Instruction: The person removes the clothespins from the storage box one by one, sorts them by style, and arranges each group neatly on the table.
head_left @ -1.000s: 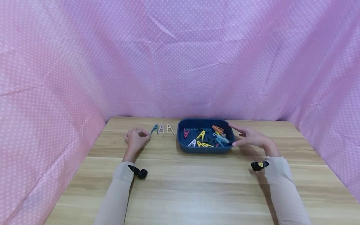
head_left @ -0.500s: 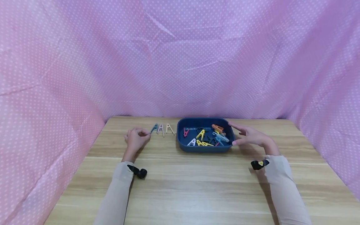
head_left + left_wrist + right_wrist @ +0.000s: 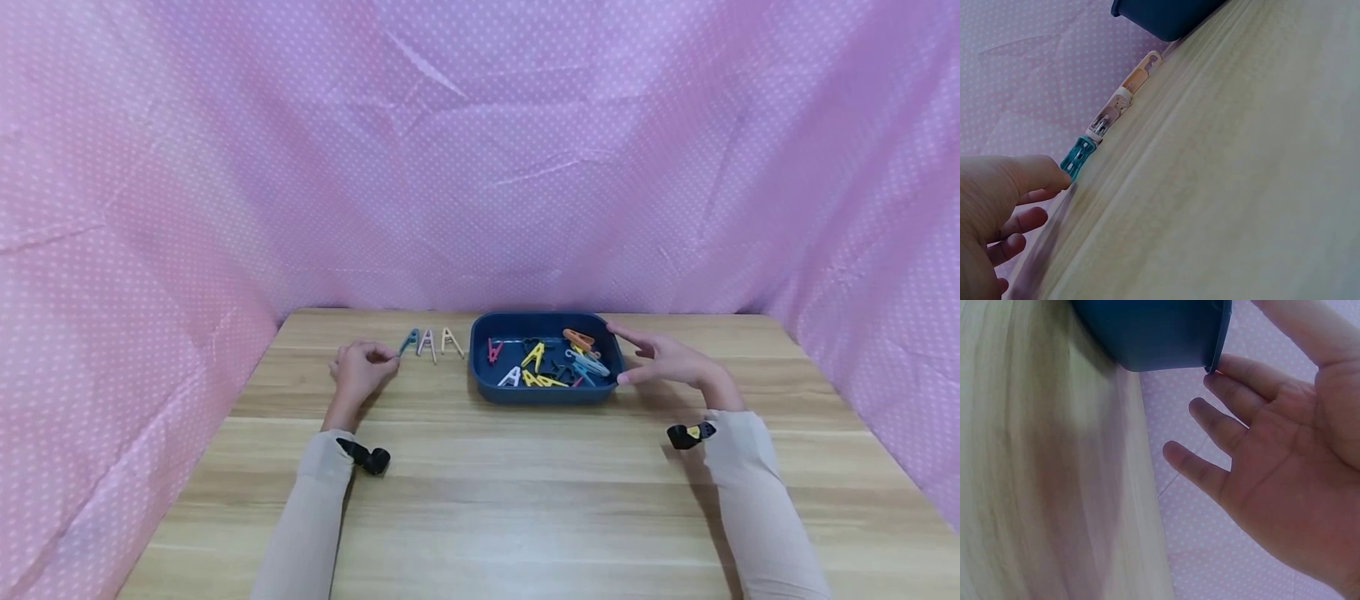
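Observation:
My left hand [image 3: 360, 372] pinches the near end of a teal clothespin [image 3: 408, 340] between thumb and index finger, at the left of a short row on the table. The other left fingers hang loosely curled in the left wrist view. Beside the teal one lie a pale pink clothespin [image 3: 427, 343] and a cream clothespin [image 3: 451, 341], legs spread toward me. My right hand [image 3: 669, 362] touches the right end of a dark blue box [image 3: 546, 395], thumb and fingers spread and fairly straight. Fingertips meet the box rim [image 3: 1211, 367] in the right wrist view.
Several clothespins lie mixed inside the box, among them a red one [image 3: 494, 351], a white one [image 3: 511, 377], yellow ones [image 3: 533, 357] and an orange one [image 3: 578, 339]. Pink dotted cloth [image 3: 480, 167] hangs behind the wooden table [image 3: 517, 492].
Both hands keep their places at the teal clothespin and the box. Only the head view has shifted slightly.

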